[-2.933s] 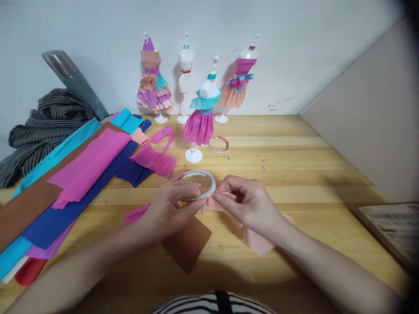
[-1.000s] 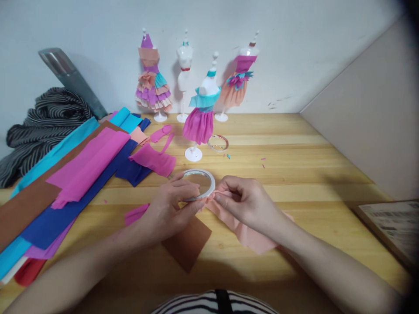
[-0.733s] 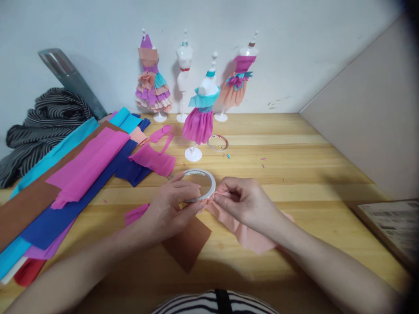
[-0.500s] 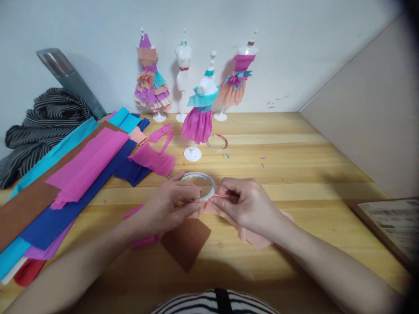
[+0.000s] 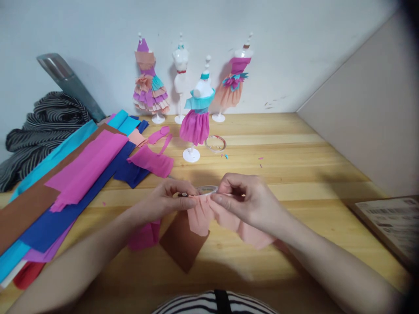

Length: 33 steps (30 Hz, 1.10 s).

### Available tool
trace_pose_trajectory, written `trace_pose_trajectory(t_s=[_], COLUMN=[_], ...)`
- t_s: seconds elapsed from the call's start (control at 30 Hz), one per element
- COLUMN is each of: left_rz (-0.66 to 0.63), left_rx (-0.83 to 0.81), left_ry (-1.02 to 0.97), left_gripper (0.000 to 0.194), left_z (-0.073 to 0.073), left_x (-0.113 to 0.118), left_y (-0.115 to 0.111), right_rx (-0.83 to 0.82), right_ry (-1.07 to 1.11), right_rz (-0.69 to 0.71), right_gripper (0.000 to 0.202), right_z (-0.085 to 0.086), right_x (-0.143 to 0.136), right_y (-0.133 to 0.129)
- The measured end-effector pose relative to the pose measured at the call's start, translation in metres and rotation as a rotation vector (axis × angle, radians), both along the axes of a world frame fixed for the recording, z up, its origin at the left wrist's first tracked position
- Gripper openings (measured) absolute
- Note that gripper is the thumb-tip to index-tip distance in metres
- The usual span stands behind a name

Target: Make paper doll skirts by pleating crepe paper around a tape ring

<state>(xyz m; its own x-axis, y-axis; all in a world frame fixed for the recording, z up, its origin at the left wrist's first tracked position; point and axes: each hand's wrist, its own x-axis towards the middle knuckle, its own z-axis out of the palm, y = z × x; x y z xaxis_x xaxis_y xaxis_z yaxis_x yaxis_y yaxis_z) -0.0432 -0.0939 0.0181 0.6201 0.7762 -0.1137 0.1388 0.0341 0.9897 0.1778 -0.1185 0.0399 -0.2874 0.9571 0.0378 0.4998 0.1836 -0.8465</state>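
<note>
My left hand (image 5: 170, 199) is closed at the near edge of a thin white roll of tape (image 5: 207, 189), thumb over the gathered top of a peach crepe paper strip (image 5: 200, 218). The roll is tilted, so only a narrow oval of it shows. My right hand (image 5: 244, 196) pinches the same strip just to the right, and the pleated paper hangs below and trails off to the right. A small dark object shows between my left thumb and fingers; its kind is unclear. Beneath my hands a brown paper square (image 5: 183, 244) lies beside a magenta piece (image 5: 145, 235).
Several small mannequins, one in a teal and magenta dress (image 5: 197, 113), stand at the back. A clear ring (image 5: 216, 143) lies behind my hands. Crepe paper sheets (image 5: 88, 163) and a striped cloth (image 5: 49, 126) fill the left; a printed board (image 5: 389, 222) lies right.
The tape roll has tipped from nearly flat to edge-on. My left fingers have moved from over the ring to its near edge, and more pleated peach paper now hangs down.
</note>
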Motion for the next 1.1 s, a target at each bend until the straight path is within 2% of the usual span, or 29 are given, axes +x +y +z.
trace_pose_trajectory(t_s=[0.13, 0.27, 0.43, 0.6, 0.7, 0.83, 0.97, 1.1], left_rz=[0.014, -0.015, -0.024, 0.174, 0.219, 0.19, 0.097, 0.004], left_rx=[-0.029, -0.049, -0.18, -0.378, -0.433, -0.39, -0.303, -0.21], left_ry=[-0.001, 0.006, -0.074, -0.219, -0.253, -0.262, -0.225, -0.177], left_gripper=[0.021, 0.022, 0.026, 0.023, 0.023, 0.026, 0.031, 0.032], left_z=[0.0, 0.001, -0.002, -0.01, -0.013, -0.011, -0.009, -0.007], left_x=[0.0, 0.002, 0.005, 0.007, 0.007, 0.006, 0.003, -0.001], left_y=[-0.001, -0.004, -0.005, -0.003, -0.002, -0.002, -0.002, -0.003], right_rx=[0.002, 0.01, 0.01, -0.038, -0.024, -0.115, -0.283, -0.239], right_ry=[-0.003, -0.042, -0.018, 0.074, 0.117, 0.129, 0.281, 0.263], right_rz=[-0.007, 0.007, 0.018, 0.022, 0.028, 0.081, 0.083, 0.048], right_gripper=[0.028, 0.026, 0.027, 0.025, 0.024, 0.024, 0.027, 0.029], right_z=[0.003, -0.001, -0.003, 0.004, 0.006, 0.008, 0.013, 0.012], right_x=[0.001, -0.004, -0.005, 0.002, 0.005, 0.007, 0.009, 0.007], right_y=[-0.003, -0.005, -0.003, -0.001, 0.0, 0.001, 0.002, 0.002])
